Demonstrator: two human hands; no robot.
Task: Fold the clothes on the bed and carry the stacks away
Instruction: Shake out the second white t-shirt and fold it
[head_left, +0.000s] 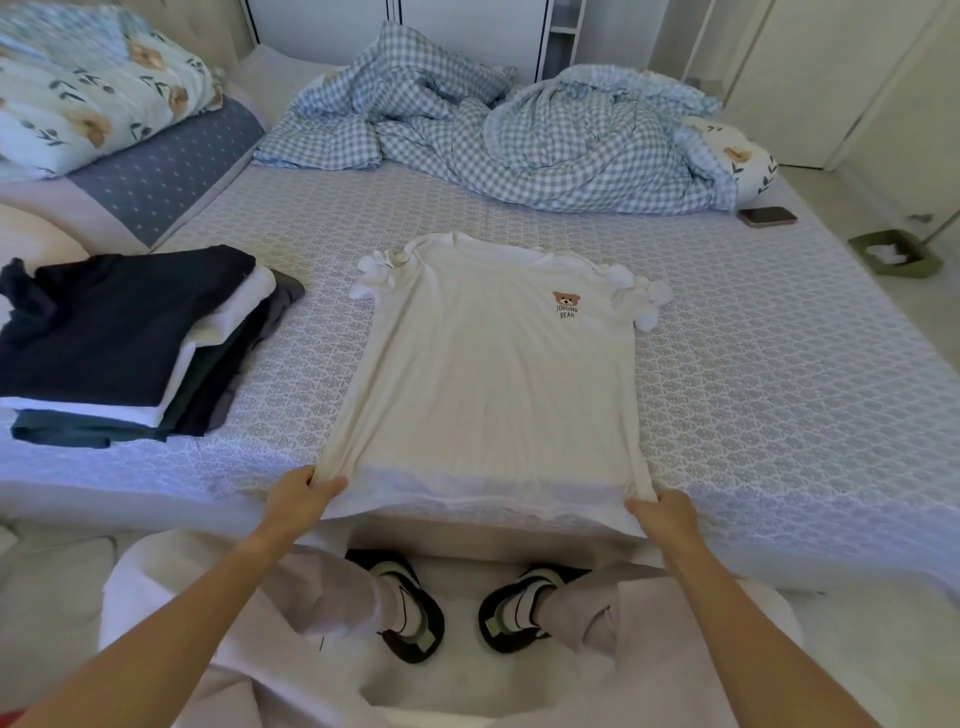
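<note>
You stand at the near edge of the bed (779, 364), and the cream T-shirt (488, 379) lies spread flat in front of you, front up, collar at the far end and hem at the near edge of the mattress. A small bear print (566, 304) sits on the right side of its chest. Both short sleeves are bunched up at the shoulders.

Your left hand (301, 493) pinches the near-left corner of the hem, fingers curled over the cloth with the thumb on top. Your right hand (662, 512) grips the near-right corner the same way. The hem is drawn taut between the two hands and hangs slightly over the bed's edge.

To the left of the shirt, well apart from it, lies a stack of folded clothes (130, 343): a dark navy piece on top, white and dark green layers beneath, and what looks like a grey one lower down, though the layers are hard to separate.

At the far side of the bed a blue checked duvet (519, 135) lies crumpled. Far left, a floral quilt (98, 88) rests on a grey-blue pillow (171, 171). A phone (768, 216) lies near the far-right edge of the mattress. On the floor to the right stands a small green bin (896, 254).
</note>
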